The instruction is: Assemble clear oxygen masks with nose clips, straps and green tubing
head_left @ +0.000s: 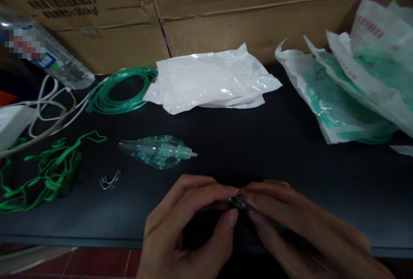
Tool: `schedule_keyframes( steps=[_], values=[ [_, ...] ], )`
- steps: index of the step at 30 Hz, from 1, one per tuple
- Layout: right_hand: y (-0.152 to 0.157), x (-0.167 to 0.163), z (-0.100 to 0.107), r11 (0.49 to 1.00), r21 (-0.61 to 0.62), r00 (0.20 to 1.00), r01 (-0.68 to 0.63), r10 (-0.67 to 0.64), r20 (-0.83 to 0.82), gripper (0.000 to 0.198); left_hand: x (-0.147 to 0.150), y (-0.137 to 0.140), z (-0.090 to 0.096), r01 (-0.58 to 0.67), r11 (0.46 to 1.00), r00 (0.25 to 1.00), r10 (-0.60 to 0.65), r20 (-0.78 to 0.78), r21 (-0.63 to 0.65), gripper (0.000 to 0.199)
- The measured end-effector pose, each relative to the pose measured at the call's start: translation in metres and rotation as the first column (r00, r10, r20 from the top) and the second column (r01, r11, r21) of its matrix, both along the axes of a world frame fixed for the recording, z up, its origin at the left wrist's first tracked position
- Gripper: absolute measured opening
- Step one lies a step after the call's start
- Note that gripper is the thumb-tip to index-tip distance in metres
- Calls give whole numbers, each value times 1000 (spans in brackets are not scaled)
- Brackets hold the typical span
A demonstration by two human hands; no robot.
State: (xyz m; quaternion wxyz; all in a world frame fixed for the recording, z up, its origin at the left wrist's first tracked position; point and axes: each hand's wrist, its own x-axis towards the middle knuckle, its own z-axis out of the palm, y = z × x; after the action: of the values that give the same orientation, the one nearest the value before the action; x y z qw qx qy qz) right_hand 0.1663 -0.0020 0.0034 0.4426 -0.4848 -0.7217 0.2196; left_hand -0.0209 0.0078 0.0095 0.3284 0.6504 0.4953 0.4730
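Dark worktop (274,145) against cardboard (106,44): small part in two-handed fingertip hold.
Left hand (193,223) and right hand (300,223) each pinch the small part (239,202) near the worktop's front edge; fingers hide most of it, so its exact form cannot be determined. Beyond the left hand, well apart from it, lies a clear green plastic piece (161,152); farther left lie a curved clear clip (109,181) and green straps (51,175). Caution: a narrow pinch may let the part slip and drop past the edge to the red floor (97,261); a leftward sweep of the left hand could displace the clip.
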Motion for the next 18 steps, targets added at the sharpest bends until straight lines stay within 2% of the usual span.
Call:
schedule_keyframes(
  steps=[3, 6, 10, 14, 18],
  values=[
    [-1, 0, -5, 999, 10, 1000, 30, -30, 4, 35, 5, -6, -1, -40, 998, 999, 40, -5, 48, 33],
    [-4, 2, -8, 997, 44, 997, 71, -72, 25, 36, 18, -13, -6, -141, 986, 990, 142, -15, 85, 31],
    [-4, 11, -6, 999, 36, 995, 22, -26, 95, 36, 34, -17, -10, -276, 961, 961, 276, 11, 31, 24],
    [0, 20, -1, 996, 19, 982, -81, 77, 174, 34, 37, -14, -7, -275, 961, 961, 276, 24, -42, 22],
    [2, 22, 2, 995, 43, 976, -85, 74, 205, 35, 37, -12, -3, -269, 960, 962, 271, 16, -74, 21]
  ],
)
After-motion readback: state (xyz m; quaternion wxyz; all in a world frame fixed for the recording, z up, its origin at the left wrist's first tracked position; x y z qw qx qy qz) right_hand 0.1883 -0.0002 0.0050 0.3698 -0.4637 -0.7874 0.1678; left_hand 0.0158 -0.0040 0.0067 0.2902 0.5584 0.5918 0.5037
